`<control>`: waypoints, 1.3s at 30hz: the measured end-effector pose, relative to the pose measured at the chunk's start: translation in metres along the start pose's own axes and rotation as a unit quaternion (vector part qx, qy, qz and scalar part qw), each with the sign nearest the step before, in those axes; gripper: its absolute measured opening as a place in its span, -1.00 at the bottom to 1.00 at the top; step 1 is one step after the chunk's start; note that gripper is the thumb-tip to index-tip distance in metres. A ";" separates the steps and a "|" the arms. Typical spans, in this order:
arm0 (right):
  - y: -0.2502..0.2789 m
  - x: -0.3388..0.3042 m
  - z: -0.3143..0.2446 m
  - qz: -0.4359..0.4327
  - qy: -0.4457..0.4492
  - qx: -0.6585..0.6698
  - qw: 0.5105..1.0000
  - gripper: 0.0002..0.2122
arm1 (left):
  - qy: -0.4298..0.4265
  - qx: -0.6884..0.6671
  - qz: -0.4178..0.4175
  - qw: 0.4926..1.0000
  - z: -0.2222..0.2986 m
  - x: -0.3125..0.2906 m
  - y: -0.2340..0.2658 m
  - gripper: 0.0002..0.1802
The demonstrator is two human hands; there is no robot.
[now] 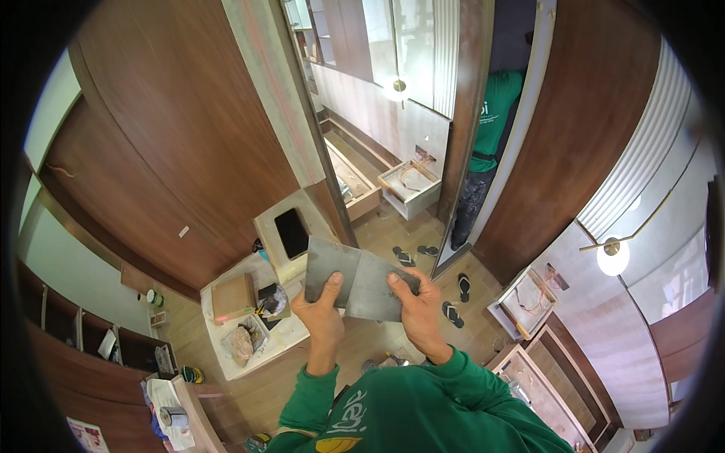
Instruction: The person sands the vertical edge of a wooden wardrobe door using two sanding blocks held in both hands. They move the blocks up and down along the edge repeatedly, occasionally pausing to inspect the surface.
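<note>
A grey sheet (362, 279) that looks like sandpaper is stretched between my two hands, with a crease running down its middle. My left hand (322, 306) is closed on its left part, thumb on top. The right part is pinched by my right hand (419, 306), thumb also on top and the other fingers mostly behind it. Just beyond the sheet, a black tablet or phone (291, 234) lies on a pale ledge. To the left of my hands stands a white low table (226, 359) with a cardboard box (233, 297) and a plastic tub (245, 338) on it.
Flip-flops (452, 314) lie on the wooden floor by a tall mirror (377, 113). A person in a green shirt (498, 113) stands in the doorway beyond. An open drawer box with loose wires (525, 302) is at right, near a wooden bed frame (540, 385).
</note>
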State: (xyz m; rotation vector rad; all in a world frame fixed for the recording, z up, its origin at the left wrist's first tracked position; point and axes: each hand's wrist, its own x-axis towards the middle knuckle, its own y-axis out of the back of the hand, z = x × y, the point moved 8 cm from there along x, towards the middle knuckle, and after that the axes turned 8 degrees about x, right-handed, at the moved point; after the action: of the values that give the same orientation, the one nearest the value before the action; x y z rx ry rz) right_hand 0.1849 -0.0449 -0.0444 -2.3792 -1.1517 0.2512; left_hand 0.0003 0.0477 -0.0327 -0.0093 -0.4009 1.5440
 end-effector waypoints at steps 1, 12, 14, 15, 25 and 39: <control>-0.001 0.001 -0.001 0.003 0.002 -0.006 1.000 -0.81 | -0.017 0.034 -0.008 0.999 0.003 -0.003 -0.002 -0.82; -0.004 0.021 -0.018 -0.064 0.046 -0.058 0.995 -0.76 | -0.126 0.237 -0.144 0.953 0.035 -0.020 -0.018 -0.79; -0.006 0.027 -0.015 -0.089 0.039 -0.039 0.994 -0.77 | -0.121 0.255 -0.173 0.944 0.037 -0.021 -0.020 -0.79; -0.003 0.028 -0.017 -0.095 0.058 -0.085 0.990 -0.76 | -0.111 0.264 -0.186 0.940 0.039 -0.025 -0.020 -0.79; -0.012 0.013 -0.053 -0.168 0.255 -0.171 0.937 -0.79 | 0.233 -0.082 0.024 0.969 -0.038 0.002 0.041 -0.68; -0.016 -0.009 0.003 -0.292 0.223 -0.240 0.899 -0.66 | 0.304 -0.192 -0.030 0.932 -0.032 0.018 0.020 -0.67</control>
State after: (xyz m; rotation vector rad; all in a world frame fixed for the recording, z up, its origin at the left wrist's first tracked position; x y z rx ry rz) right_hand 0.1670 -0.0421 -0.0391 -2.1429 -1.7472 -0.8216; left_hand -0.0109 0.0740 -0.0635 -0.7576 -0.1956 1.2983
